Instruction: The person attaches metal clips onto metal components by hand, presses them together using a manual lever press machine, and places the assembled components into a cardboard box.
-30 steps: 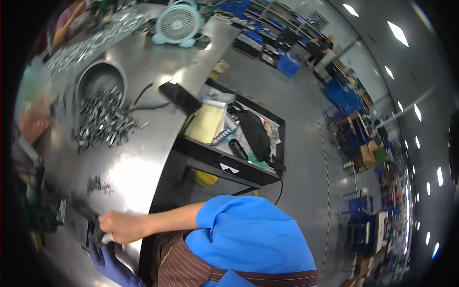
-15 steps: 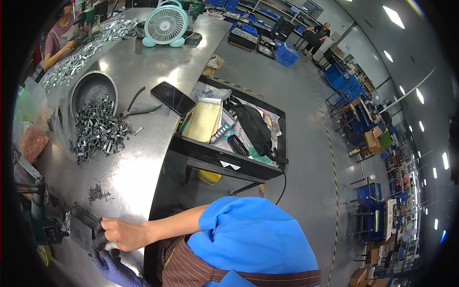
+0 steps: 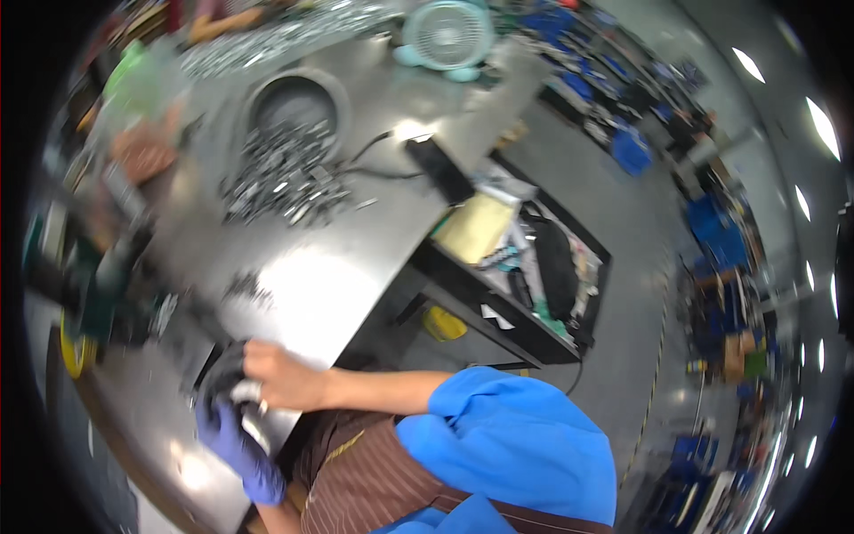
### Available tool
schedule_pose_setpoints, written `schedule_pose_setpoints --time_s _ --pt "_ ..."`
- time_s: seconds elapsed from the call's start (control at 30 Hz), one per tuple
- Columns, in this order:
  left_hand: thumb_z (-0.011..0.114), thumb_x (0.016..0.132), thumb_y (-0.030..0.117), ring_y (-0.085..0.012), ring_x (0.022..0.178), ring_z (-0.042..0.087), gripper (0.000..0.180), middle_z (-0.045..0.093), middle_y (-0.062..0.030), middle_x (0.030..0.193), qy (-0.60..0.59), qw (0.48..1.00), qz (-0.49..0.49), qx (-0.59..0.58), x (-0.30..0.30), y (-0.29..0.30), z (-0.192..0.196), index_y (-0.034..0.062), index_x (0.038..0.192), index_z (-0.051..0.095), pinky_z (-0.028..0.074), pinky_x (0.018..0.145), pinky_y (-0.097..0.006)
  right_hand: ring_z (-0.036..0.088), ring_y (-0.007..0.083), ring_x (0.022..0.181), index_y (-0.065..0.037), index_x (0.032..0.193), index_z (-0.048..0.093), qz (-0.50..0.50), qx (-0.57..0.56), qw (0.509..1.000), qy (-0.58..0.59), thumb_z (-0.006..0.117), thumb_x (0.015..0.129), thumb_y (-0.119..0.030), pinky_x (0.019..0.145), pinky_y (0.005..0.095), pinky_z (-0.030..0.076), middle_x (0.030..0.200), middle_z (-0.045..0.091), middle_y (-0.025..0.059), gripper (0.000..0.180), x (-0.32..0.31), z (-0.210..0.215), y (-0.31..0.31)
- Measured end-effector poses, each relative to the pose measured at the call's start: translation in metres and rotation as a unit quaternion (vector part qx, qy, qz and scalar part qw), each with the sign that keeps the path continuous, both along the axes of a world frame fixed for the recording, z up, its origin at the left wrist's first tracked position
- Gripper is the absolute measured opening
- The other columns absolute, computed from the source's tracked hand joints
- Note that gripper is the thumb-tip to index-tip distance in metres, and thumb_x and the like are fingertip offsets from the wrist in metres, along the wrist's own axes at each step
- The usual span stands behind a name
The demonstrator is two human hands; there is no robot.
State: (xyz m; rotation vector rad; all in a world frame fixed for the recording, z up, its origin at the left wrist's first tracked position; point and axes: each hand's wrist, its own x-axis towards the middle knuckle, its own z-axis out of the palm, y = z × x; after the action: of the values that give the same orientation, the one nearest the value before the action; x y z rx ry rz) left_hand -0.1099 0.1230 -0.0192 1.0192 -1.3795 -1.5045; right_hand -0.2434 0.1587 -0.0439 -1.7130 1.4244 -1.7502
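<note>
Over the metal table (image 3: 329,280), the gloved left hand (image 3: 236,436) is touched by the bare right hand (image 3: 280,378), its fingers curled, any pinch impossible to tell, dark scraps (image 3: 251,289) strewn just beyond, yellow marking (image 3: 347,445) on the apron (image 3: 374,476) blurred.

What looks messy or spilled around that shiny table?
The metal bits look spilled: they spread from the bowl onto the table, and one bit lies off alone. I can't tell whether the bowl is tipped. Beside the table, the drawer hangs open, jumbled inside.
</note>
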Motion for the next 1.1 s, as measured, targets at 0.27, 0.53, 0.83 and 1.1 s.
schedule_pose_setpoints --time_s 0.27,0.53,0.83,1.1 --pt "0.057 0.084 0.005 -0.0142 0.078 0.058 0.023 0.061 -0.0097 0.091 0.093 0.994 0.034 0.037 -0.009 0.004 -0.008 -0.0049 0.105 0.056 0.048 0.068 -0.025 0.057 0.0194 0.083 -0.002 0.097 0.061 0.002 0.068 0.993 -0.091 0.065 0.073 0.001 0.07 0.0288 0.049 0.091 0.058 0.0098 0.025 0.002 0.016 0.013" --pt "0.059 0.084 0.009 -0.0154 0.083 0.06 0.025 0.062 -0.0098 0.091 0.083 0.991 -0.039 0.098 -0.002 -0.007 0.001 -0.0024 0.106 0.053 0.05 0.075 -0.029 0.056 0.0268 0.069 -0.003 0.087 0.065 -0.134 0.206 0.969 0.038 0.067 0.073 -0.01 0.063 0.0355 0.044 0.075 0.059 0.0142 0.016 -0.085 0.027 0.023" --pt "0.058 0.076 -0.007 -0.0151 0.087 0.059 0.029 0.061 -0.0105 0.094 0.032 0.996 -0.046 0.067 0.013 -0.006 0.007 -0.0021 0.103 0.051 0.049 0.077 -0.026 0.052 0.0302 0.07 0.0 0.079 0.064 -0.173 0.217 0.928 0.248 0.07 0.069 -0.01 0.062 0.0371 0.042 0.072 0.057 0.013 0.015 -0.093 0.007 0.019" --pt "0.063 0.071 -0.002 -0.0155 0.084 0.059 0.023 0.062 -0.009 0.09 -0.153 0.959 0.019 -0.239 0.007 -0.052 0.044 -0.0009 0.094 0.06 0.046 0.077 -0.027 0.048 0.0322 0.071 0.001 0.071 0.052 -0.174 0.224 0.859 0.425 0.055 0.073 -0.001 0.065 0.042 0.039 0.072 0.051 0.0158 0.004 -0.081 0.007 0.006"
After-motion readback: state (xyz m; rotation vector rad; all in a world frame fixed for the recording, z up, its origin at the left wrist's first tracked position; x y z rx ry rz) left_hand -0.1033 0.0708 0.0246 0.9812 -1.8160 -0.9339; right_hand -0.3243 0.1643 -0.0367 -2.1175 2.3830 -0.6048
